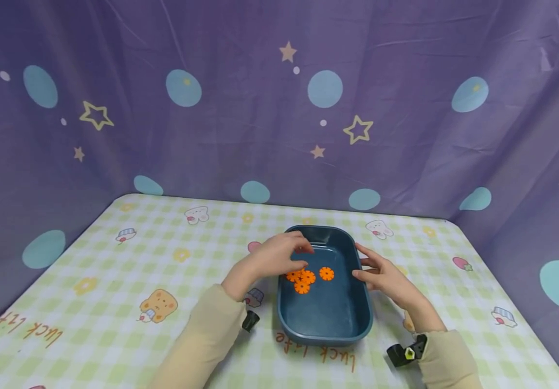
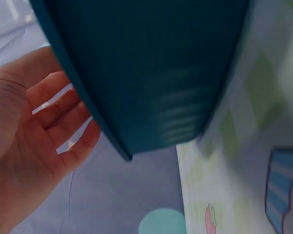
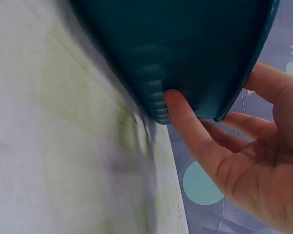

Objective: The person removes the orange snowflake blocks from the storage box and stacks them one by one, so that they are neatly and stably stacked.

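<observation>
A dark teal rectangular tray [image 1: 325,319] stands on the table, holding several orange notched plastic discs [image 1: 326,274]. Over its left side reaches my left hand [image 1: 279,254], fingers bent downward and thumb beside the clustered discs. The left wrist view shows that palm [image 2: 34,131] with spread fingers passing behind the tray's rim [image 2: 83,92], which hides the fingertips. My right hand [image 1: 386,278] holds the tray's right edge, thumb over the rim. From the right wrist view, one finger [image 3: 183,112] presses on the tray's outer wall [image 3: 185,44] while others lie behind the rim.
A green-and-white checked cloth [image 1: 201,292] with cartoon prints covers the table. Purple curtain [image 1: 240,108] with stars and dots hangs behind and at both sides. Black wrist-worn devices [image 1: 401,354] sit low near the cloth.
</observation>
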`<state>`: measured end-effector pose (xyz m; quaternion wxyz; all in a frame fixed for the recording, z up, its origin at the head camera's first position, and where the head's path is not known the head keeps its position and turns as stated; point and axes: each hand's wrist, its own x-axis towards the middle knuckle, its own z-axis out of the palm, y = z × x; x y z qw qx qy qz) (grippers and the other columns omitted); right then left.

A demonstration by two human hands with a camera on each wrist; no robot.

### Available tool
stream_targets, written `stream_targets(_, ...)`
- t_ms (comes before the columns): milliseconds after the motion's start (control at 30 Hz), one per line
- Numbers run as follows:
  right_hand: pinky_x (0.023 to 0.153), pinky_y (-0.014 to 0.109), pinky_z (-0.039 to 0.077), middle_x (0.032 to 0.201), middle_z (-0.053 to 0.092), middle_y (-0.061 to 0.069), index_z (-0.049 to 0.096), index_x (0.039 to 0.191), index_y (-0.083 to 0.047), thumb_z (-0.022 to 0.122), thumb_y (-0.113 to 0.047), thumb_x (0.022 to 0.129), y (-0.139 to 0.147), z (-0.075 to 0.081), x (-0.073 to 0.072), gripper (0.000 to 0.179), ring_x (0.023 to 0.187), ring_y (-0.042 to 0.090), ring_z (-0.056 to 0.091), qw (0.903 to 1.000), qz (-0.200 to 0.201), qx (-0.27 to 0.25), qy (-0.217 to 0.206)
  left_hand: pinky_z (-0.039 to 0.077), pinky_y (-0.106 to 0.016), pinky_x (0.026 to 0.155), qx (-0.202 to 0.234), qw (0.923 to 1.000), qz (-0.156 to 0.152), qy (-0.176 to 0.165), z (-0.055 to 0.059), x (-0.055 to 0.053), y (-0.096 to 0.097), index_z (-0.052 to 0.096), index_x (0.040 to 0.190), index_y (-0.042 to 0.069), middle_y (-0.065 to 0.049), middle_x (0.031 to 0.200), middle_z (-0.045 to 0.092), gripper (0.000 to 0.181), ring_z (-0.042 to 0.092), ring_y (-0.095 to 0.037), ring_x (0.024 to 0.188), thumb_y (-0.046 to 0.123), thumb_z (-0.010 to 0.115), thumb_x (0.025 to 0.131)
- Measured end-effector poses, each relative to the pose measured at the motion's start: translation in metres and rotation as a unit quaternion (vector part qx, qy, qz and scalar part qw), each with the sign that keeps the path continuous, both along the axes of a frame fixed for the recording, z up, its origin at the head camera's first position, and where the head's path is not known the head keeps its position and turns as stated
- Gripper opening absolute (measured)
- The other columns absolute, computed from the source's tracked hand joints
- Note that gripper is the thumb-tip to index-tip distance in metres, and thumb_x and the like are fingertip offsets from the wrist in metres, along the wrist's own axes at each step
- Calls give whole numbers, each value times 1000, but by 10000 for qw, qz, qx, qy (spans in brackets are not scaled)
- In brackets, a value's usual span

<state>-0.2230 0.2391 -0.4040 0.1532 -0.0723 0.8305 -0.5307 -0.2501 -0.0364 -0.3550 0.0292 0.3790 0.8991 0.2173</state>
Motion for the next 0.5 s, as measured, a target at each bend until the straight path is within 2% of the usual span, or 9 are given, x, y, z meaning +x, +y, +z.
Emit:
stream_targets(233, 78, 36, 50, 141, 30, 24, 20, 146, -23, 59, -27, 88, 0, 1, 0, 70, 111, 28, 52, 10000, 23, 7, 14, 46, -28, 85, -166, 9993, -78, -340, -3, -6, 17, 63, 111, 15, -2, 107, 57, 29, 56, -19, 100, 19, 64, 83)
stream_targets(500, 78, 35, 49, 142, 28, 25, 20, 146, -24, 58, -27, 88, 0, 1, 2, 69, 113, 30, 50, 10000, 45, -50, 14, 46, -24, 79, -691, 9971, -167, -275, -12, -13, 32, 64, 113, 15, 2, 106, 56, 32, 55, -15, 93, 23, 67, 82)
